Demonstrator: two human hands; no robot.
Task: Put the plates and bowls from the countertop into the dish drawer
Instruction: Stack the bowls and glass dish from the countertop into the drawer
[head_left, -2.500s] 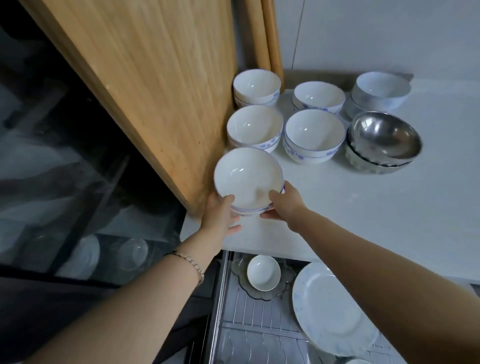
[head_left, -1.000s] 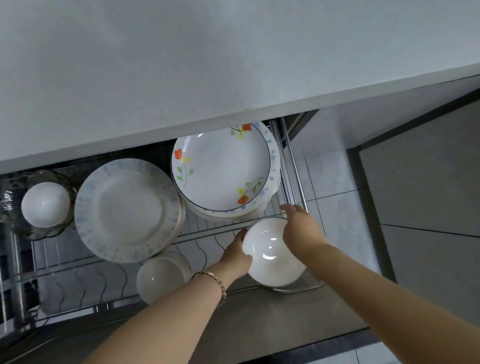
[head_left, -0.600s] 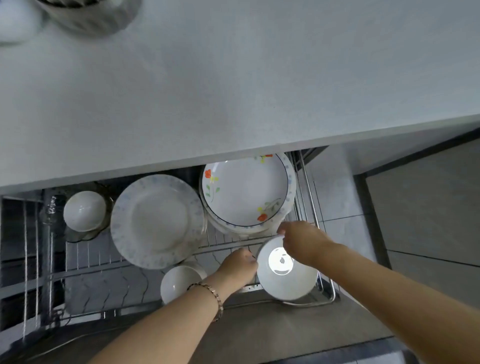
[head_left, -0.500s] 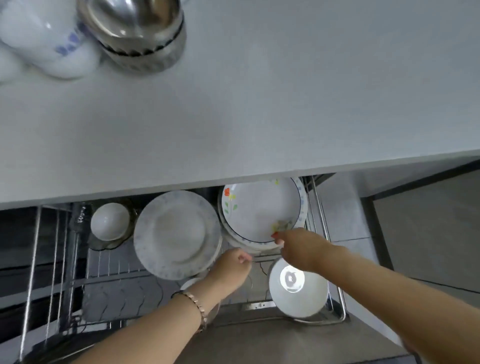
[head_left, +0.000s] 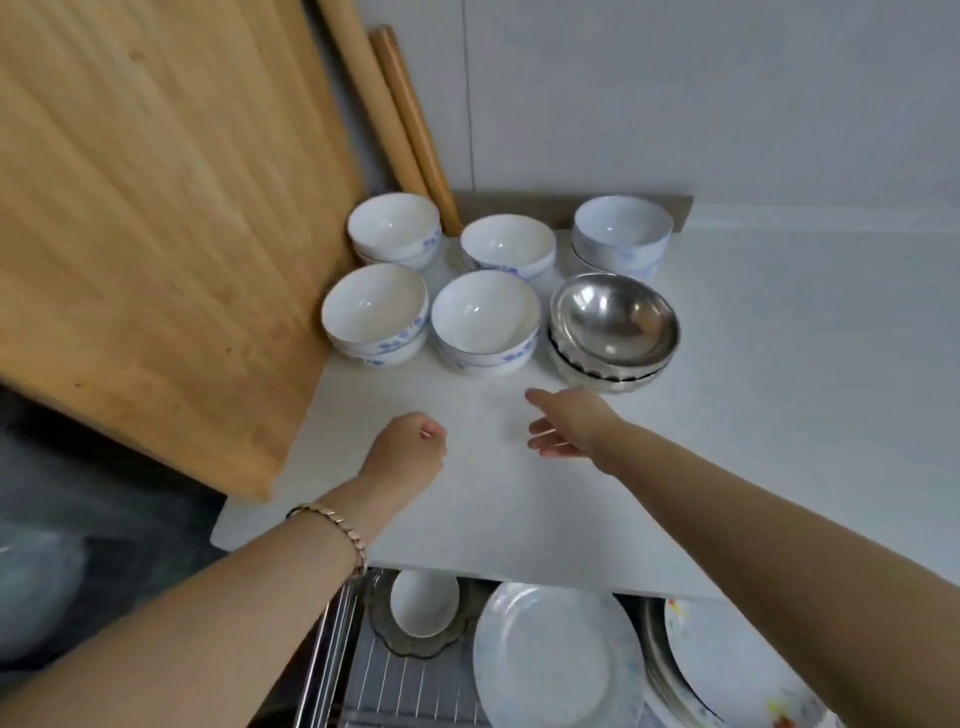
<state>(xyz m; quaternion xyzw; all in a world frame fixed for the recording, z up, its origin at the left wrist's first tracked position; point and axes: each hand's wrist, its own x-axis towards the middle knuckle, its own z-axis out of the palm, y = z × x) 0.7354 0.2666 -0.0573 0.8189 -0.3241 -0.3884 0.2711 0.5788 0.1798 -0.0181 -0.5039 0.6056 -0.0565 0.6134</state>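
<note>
two empty hands hover over the countertop (head_left: 727, 415) at mid frame, so the step in hand looks like the reach for another bowl. the left hand (head_left: 410, 447) has its fingers curled in on nothing. the right hand (head_left: 566, 423), just right of it, has straight, spread fingers aimed up-frame and also holds nothing. the next move calls for picking a stack, probably the front middle bowls (head_left: 485, 317) nearest both hands, and taking it by the rim from two sides without knocking its close neighbours.

beside the board (head_left: 156, 234) at the left stand the front left bowls (head_left: 375, 312) and, above them, the back left bowls (head_left: 395, 228). both look nested. then come the back middle bowl (head_left: 508, 245), the steel bowls (head_left: 615, 325) nested at the right, and the back right bowl (head_left: 622, 231). nothing shows inside any of them.

at the lower edge the drawer (head_left: 395, 686) holds a small bowl (head_left: 423, 605) in a glass dish (head_left: 410, 647), then a plate (head_left: 550, 660), then a floral plate (head_left: 727, 665).
</note>
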